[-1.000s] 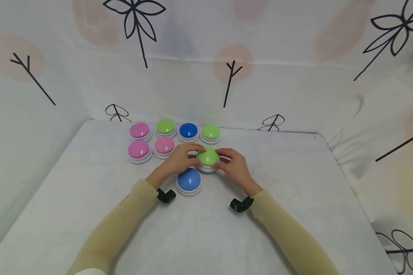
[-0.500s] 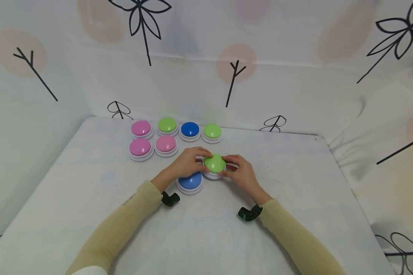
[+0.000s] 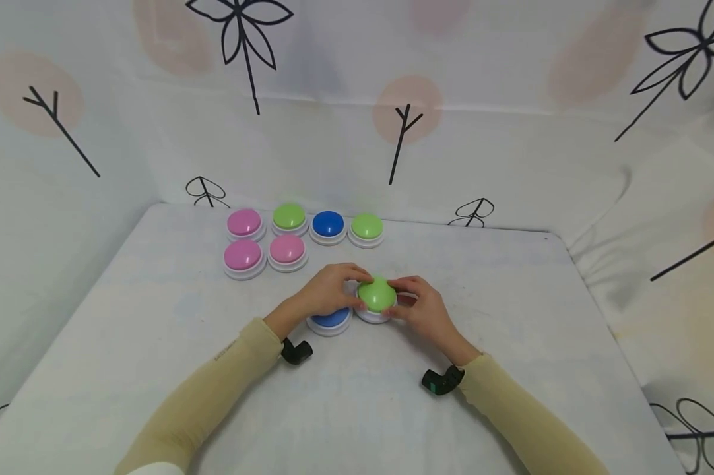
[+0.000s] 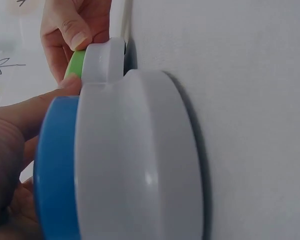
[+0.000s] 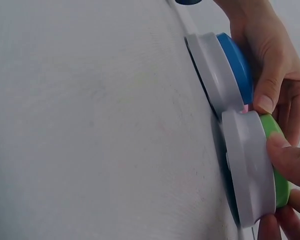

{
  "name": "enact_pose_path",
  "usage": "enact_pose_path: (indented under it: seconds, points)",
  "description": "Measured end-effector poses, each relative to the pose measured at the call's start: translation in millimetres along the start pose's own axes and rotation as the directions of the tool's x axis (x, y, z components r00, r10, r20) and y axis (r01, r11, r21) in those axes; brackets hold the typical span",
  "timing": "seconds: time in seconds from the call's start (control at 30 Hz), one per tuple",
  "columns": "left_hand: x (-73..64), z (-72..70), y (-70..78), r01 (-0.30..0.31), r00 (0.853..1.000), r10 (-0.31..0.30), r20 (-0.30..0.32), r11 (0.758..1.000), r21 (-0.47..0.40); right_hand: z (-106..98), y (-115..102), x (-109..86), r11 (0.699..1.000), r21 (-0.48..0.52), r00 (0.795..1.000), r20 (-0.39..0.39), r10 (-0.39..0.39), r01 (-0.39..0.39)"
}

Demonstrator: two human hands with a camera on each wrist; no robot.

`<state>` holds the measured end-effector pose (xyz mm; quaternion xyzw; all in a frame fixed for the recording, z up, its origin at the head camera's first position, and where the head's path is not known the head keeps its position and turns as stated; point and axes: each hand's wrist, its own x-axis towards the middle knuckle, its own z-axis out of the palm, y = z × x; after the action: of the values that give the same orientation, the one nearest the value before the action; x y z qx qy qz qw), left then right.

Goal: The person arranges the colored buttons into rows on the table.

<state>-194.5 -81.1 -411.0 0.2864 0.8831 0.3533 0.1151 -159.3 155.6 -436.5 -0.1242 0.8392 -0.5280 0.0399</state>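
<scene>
A push button with a green dome (image 3: pixel 377 295) and a white base is held between both hands. From its left side, my left hand (image 3: pixel 332 290) grips it with thumb and fingers. My right hand (image 3: pixel 426 311) pinches its right side; in the right wrist view the thumb lies on the green dome (image 5: pixel 281 186). The white base is close over the table surface there, with a dark shadow beneath. Just left of it stands a blue-domed button (image 3: pixel 331 321), partly hidden under my left hand in the head view. The left wrist view shows this blue button (image 4: pixel 57 170) large in front.
At the table's back left stand more buttons in two rows: pink (image 3: pixel 244 222), green (image 3: pixel 289 216), dark blue (image 3: pixel 328 224) and green (image 3: pixel 367 227) behind, two pink ones (image 3: pixel 287 249) in front. White patterned cloth walls surround the white table (image 3: pixel 511 297).
Both hands have brought the green button toward the person and to the right, from behind the near blue button to its right side. The other buttons stay in place.
</scene>
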Motion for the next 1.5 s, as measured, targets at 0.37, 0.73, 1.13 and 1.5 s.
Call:
enact_pose_path:
  seconds: [0.37,0.73,1.13,1.5]
  points:
    - [-4.7,6.7,3.2,-0.034,0.999,0.032,0.039,0.998,0.045,-1,2,-11.6,0.998,-0.066,1.000,0.001,-0.009,0.009]
    - [-9.0,8.1,4.3,-0.072,0.996,0.067,0.063,0.995,0.068,2,2,-20.5,0.996,-0.072,0.999,0.005,-0.047,0.048]
    - [-12.6,6.8,4.5,-0.081,0.995,0.078,0.068,0.996,0.034,2,1,-23.5,0.990,-0.100,0.995,0.045,-0.091,0.095]
    - [-12.7,3.4,3.9,-0.097,0.992,0.095,0.078,0.995,0.022,-3,-3,-22.0,0.994,-0.082,0.996,0.059,-0.068,0.073]
